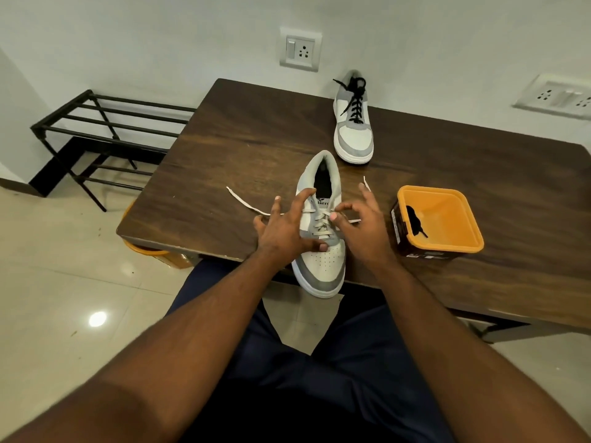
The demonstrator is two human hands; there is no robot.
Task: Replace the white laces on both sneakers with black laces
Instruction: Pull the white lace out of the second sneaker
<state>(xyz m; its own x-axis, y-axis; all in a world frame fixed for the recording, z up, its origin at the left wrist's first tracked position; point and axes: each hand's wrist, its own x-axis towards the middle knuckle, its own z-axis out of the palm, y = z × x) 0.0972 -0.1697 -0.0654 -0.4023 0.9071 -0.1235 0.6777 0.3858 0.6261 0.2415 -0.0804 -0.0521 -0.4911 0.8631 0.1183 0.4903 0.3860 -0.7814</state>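
Left grip [281, 231] spread on near sneaker [323, 260], right grip [361, 225] pinching white lace [323, 219]

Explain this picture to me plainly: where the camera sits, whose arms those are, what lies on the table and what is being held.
There is no machine: a head-worn camera looks down at a person's own arms. On the brown table the near sneaker has white laces. The left hand rests on that shoe, steadying it; the right hand pinches a white lace. Farther back stands the far sneaker, already laced black. To the right, an orange tub holds a black lace.
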